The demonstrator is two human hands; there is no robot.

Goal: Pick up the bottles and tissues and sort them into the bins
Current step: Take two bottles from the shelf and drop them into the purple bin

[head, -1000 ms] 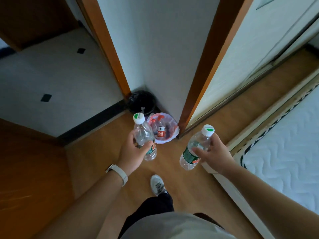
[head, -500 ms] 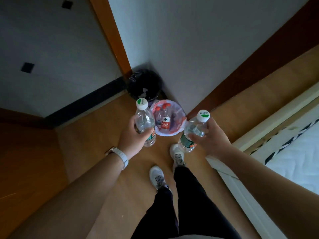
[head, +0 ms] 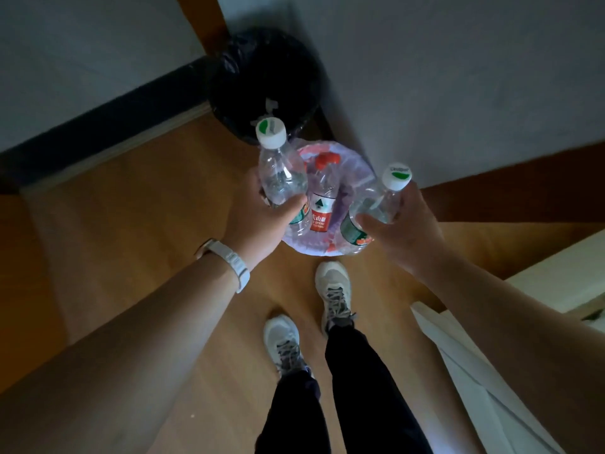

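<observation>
Bottles fill both hands at mid-frame: left hand [head: 262, 221] wraps the left bottle [head: 280, 172], right hand [head: 406, 231] wraps the right bottle [head: 376, 204], both caps pointing toward the frame's top. The pale bin [head: 314, 252], with bottles inside, lies just below and between them, so both hands look equally near. The black bin [head: 248, 70] sits above it.

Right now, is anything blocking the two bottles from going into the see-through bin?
Nothing visible blocks them. The left hand holds the left bottle and the right hand holds the right bottle over the open clear-lined bin. A red-capped bottle stands inside.
</observation>
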